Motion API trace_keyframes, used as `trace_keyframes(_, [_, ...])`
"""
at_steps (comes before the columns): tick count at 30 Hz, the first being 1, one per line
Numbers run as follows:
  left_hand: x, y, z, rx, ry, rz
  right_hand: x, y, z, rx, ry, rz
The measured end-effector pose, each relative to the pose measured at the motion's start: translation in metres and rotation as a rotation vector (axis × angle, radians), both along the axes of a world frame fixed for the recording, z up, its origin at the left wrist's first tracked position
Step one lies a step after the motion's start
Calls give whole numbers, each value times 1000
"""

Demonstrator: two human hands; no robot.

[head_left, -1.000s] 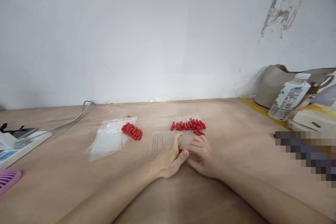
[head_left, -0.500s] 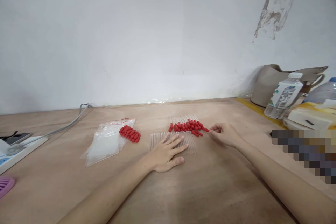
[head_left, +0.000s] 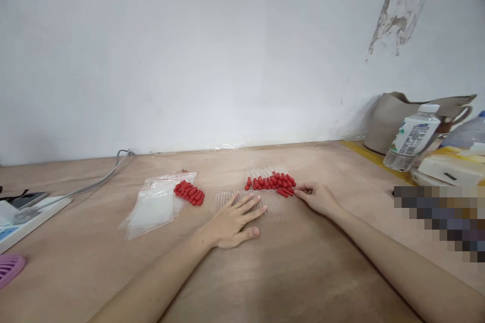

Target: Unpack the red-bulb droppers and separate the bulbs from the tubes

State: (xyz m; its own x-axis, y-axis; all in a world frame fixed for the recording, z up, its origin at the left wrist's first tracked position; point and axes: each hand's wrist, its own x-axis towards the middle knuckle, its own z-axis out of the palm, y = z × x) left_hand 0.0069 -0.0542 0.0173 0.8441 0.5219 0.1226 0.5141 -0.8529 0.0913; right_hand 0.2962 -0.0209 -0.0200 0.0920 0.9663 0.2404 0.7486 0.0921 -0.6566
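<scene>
My left hand (head_left: 235,224) lies flat with fingers spread over a row of thin clear tubes (head_left: 276,209). Behind that row, red rubber bulbs (head_left: 271,181) form a cluster, with more clear tubes (head_left: 267,170) stretching away behind them. A few loose red rubber bulbs (head_left: 282,193) rest in front of the cluster's right end. There my right hand (head_left: 316,198) has its thumb and forefinger pinched at the end of one bulb. A second pile of red rubber bulbs (head_left: 189,193) sits to the left, partly on clear zip bags (head_left: 151,209).
At the right stand a plastic bottle (head_left: 412,136), a grey-brown bag (head_left: 382,123) and a yellow-and-white packet (head_left: 450,169). On the left are a white power strip (head_left: 41,219), its grey cable (head_left: 98,185) and a purple object (head_left: 10,268). A white wall (head_left: 189,60) rises behind the table.
My right hand has moved slightly left, bringing the red rubber bulb from the cluster's right side to the loose ones. My left hand has shifted slightly left, still flat on the tubes.
</scene>
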Motion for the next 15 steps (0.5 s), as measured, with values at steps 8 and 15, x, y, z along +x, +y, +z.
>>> trace_keyframes(8, [32, 31, 7, 211, -335, 404, 1, 3, -5, 42, 29, -30])
trace_keyframes(15, [62, 66, 8, 283, -290, 508, 0, 0, -4, 103, 6, -98])
